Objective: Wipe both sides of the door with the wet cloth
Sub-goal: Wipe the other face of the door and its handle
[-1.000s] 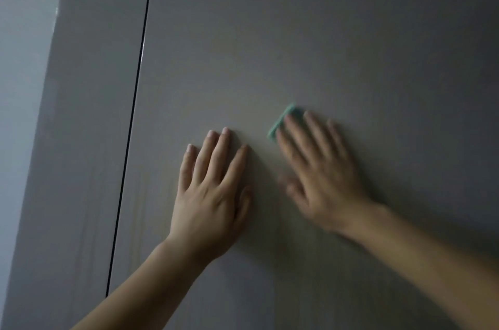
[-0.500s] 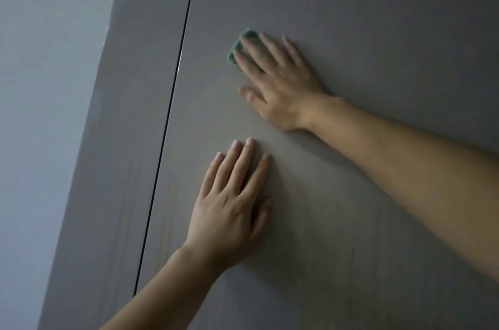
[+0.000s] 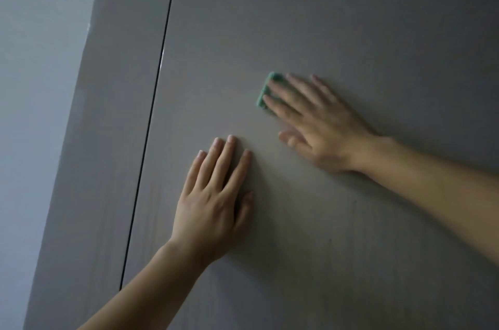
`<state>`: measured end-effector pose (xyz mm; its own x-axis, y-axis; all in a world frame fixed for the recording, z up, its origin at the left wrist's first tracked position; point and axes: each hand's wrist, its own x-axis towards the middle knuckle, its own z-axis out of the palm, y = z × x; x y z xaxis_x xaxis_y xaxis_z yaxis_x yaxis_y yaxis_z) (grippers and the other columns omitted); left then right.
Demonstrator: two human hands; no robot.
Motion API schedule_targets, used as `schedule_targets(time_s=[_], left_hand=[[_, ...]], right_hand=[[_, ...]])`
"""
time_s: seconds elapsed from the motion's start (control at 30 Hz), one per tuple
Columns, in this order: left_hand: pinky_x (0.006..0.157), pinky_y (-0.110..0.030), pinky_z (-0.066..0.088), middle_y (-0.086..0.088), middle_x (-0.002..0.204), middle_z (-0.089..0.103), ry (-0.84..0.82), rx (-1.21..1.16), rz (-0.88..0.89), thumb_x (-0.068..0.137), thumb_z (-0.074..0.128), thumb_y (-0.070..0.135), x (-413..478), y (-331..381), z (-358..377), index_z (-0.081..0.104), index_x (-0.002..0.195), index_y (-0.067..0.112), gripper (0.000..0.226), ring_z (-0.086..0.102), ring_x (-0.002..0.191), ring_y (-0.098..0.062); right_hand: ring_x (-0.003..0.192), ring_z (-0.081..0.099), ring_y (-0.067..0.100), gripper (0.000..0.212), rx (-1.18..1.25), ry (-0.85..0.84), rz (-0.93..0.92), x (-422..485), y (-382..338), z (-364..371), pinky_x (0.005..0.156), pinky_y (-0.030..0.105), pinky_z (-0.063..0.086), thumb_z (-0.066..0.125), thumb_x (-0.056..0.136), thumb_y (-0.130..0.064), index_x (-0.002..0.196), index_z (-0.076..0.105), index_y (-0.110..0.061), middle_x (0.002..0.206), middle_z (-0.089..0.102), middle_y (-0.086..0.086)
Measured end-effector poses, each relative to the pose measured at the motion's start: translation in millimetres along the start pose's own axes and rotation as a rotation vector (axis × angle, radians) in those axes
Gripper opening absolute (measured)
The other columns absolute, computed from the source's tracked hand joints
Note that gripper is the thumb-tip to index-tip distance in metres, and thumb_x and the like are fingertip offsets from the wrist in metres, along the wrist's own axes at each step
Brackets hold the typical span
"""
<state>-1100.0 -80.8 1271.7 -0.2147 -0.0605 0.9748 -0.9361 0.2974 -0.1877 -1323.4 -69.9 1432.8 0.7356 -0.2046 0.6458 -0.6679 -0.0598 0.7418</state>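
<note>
A plain grey door (image 3: pixel 351 19) fills most of the view. My right hand (image 3: pixel 316 124) lies flat on it with straight fingers, pressing a small green cloth (image 3: pixel 264 93) against the surface; only the cloth's left edge shows past my fingertips. My left hand (image 3: pixel 216 200) rests flat on the door below and to the left of it, fingers straight and together, holding nothing. The two hands are apart.
A thin dark gap (image 3: pixel 154 103) runs down between the door and its grey frame (image 3: pixel 108 140) on the left. Beyond the frame is a pale wall (image 3: pixel 35 87).
My right hand slid the cloth up towards the gap, then back down and to the right. My left hand stays pressed on the door.
</note>
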Motion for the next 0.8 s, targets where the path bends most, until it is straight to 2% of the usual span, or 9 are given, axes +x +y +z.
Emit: schedule_targets(time_s=[0.1,0.17,0.33,0.37,0.5,0.53,0.7,0.77,0.8], left_hand=[[0.126,-0.055,0.018,-0.019,0.165,0.029,0.004,0.002,-0.092,0.100,0.042,0.043,5.2,15.7,-1.0,0.045,0.153,0.010,0.062,0.021,0.155,-0.038],[0.125,-0.053,0.016,-0.020,0.164,0.030,0.007,-0.013,-0.113,0.099,0.042,0.044,12.8,31.8,-1.1,0.046,0.152,0.013,0.061,0.024,0.153,-0.040],[0.126,-0.054,0.014,-0.018,0.167,0.026,-0.023,-0.038,-0.028,0.100,0.040,0.045,23.5,59.3,9.1,0.041,0.156,0.013,0.064,0.018,0.156,-0.036],[0.127,-0.054,0.013,-0.018,0.167,0.024,-0.028,-0.027,-0.028,0.099,0.040,0.044,22.5,59.5,10.2,0.040,0.156,0.013,0.065,0.017,0.157,-0.036],[0.126,-0.055,0.015,-0.017,0.167,0.024,-0.018,-0.004,-0.017,0.099,0.041,0.043,22.0,57.2,9.5,0.038,0.157,0.013,0.065,0.017,0.157,-0.036],[0.126,-0.055,0.015,-0.017,0.167,0.024,-0.016,-0.004,-0.020,0.099,0.041,0.043,22.2,58.2,9.4,0.038,0.157,0.012,0.065,0.017,0.157,-0.036],[0.126,-0.056,0.015,-0.018,0.167,0.023,-0.020,-0.004,-0.030,0.100,0.043,0.042,22.2,61.2,10.9,0.038,0.157,0.012,0.065,0.016,0.157,-0.037],[0.126,-0.055,0.015,-0.018,0.167,0.024,-0.016,0.003,-0.026,0.099,0.044,0.041,22.3,60.5,9.8,0.038,0.157,0.011,0.065,0.017,0.156,-0.037],[0.126,-0.055,0.016,-0.018,0.167,0.024,-0.016,0.010,-0.023,0.100,0.044,0.041,22.4,60.3,8.8,0.038,0.157,0.011,0.065,0.018,0.156,-0.037]], right_hand=[[0.155,0.015,0.035,0.078,0.038,0.040,0.487,-11.4,73.9,-12.7,0.124,0.055,0.010,0.015,0.095,-0.058,0.162,0.018,-0.020,0.171,0.010,0.007],[0.154,0.015,0.038,0.079,0.039,0.065,0.596,-20.7,66.6,-12.5,0.124,0.056,0.010,0.015,0.095,-0.059,0.162,0.019,-0.017,0.170,0.010,0.010],[0.155,0.019,0.035,0.071,-0.010,-0.005,0.056,-72.7,6.2,7.1,0.125,0.056,0.016,0.031,0.099,-0.053,0.161,0.026,-0.017,0.169,0.019,0.009],[0.154,0.020,0.035,0.070,-0.028,0.012,0.061,-73.1,22.8,5.5,0.124,0.056,0.016,0.030,0.099,-0.053,0.160,0.026,-0.018,0.169,0.019,0.009],[0.154,0.017,0.038,0.077,0.046,0.065,0.603,-59.5,90.1,-6.9,0.124,0.056,0.013,0.017,0.096,-0.057,0.162,0.021,-0.016,0.170,0.013,0.010],[0.153,0.018,0.040,0.077,0.048,0.084,0.629,-60.0,79.4,-4.7,0.124,0.057,0.013,0.019,0.096,-0.057,0.161,0.021,-0.015,0.170,0.014,0.012],[0.155,0.016,0.037,0.074,0.011,0.016,0.104,-128.0,-31.4,17.8,0.123,0.059,0.017,0.037,0.099,-0.054,0.161,0.024,-0.017,0.169,0.017,0.009],[0.155,0.019,0.036,0.071,-0.007,0.007,0.031,-135.2,-16.1,18.6,0.124,0.057,0.019,0.036,0.100,-0.052,0.161,0.025,-0.019,0.169,0.018,0.008],[0.154,0.021,0.037,0.070,-0.022,0.026,0.093,-130.5,1.6,19.1,0.123,0.057,0.020,0.034,0.100,-0.052,0.161,0.026,-0.019,0.169,0.020,0.008]])
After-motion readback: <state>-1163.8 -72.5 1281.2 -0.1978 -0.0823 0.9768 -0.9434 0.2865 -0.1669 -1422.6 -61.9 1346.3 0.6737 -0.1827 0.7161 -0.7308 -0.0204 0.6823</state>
